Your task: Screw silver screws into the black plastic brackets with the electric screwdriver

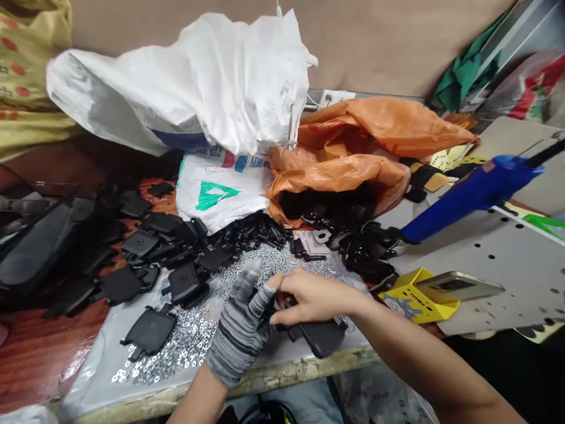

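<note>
Bare right hand curled closed, pinching the end of a black plastic bracket; gloved left hand, fingers spread, just beside it. Steel washers lie left of the bracket, black plastic plates beyond them.

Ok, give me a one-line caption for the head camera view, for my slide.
Gloved left hand and bare right hand at a black plastic part, over loose screws and washers.

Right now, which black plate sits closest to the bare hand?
The plate at the front edge, under the right hand; the other plates lie left, past the gloved left hand.
</note>
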Motion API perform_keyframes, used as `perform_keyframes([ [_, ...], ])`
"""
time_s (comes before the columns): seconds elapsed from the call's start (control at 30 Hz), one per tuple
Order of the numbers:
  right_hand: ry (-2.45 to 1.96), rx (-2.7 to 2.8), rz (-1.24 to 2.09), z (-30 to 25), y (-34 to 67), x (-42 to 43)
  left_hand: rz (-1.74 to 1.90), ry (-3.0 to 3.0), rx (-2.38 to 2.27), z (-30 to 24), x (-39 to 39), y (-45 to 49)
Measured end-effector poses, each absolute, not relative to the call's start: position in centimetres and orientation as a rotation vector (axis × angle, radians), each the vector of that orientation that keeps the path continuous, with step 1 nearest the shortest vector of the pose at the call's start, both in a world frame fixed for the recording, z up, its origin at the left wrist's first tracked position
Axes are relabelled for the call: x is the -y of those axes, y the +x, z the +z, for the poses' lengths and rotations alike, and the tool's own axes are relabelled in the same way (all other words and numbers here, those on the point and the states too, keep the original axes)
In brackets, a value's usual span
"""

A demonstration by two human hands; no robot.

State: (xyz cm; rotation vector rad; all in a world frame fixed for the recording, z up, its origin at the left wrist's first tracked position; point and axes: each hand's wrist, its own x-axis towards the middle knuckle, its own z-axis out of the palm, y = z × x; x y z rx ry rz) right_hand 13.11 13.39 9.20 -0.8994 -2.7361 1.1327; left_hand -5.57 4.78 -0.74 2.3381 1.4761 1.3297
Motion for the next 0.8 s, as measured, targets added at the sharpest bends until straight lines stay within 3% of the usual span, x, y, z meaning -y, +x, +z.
perform_keyframes([
  [0.17, -0.957, 2.162, 0.728, 9.3, 13.3, -10.0, 1.179, 1.782, -1.419, 0.5, -3.8, -5.1],
  [0.3, -0.765, 2.397, 0.623, 8.9, 12.6, -9.3, 1.330, 1.463, -1.313, 1.2, -2.0, -3.1],
  [0.5, -0.798, 2.725, 0.566, 9.5, 13.5, -8.2, 1.166, 1.130, -1.145, 2.2, 0.5, -1.5],
  [0.67, -0.870, 2.644, 0.183, 7.9, 13.1, -6.1, 1.226, 0.857, -1.263, 1.3, 1.2, -1.4],
  [0.73, -0.859, 2.494, 0.201, 6.8, 12.7, -5.3, 1.258, 0.796, -1.299, 1.2, 1.3, -1.8],
  [0.8, -0.814, 2.326, 0.460, 5.8, 12.5, -5.1, 1.236, 0.788, -1.222, 1.3, 1.5, -2.6],
])
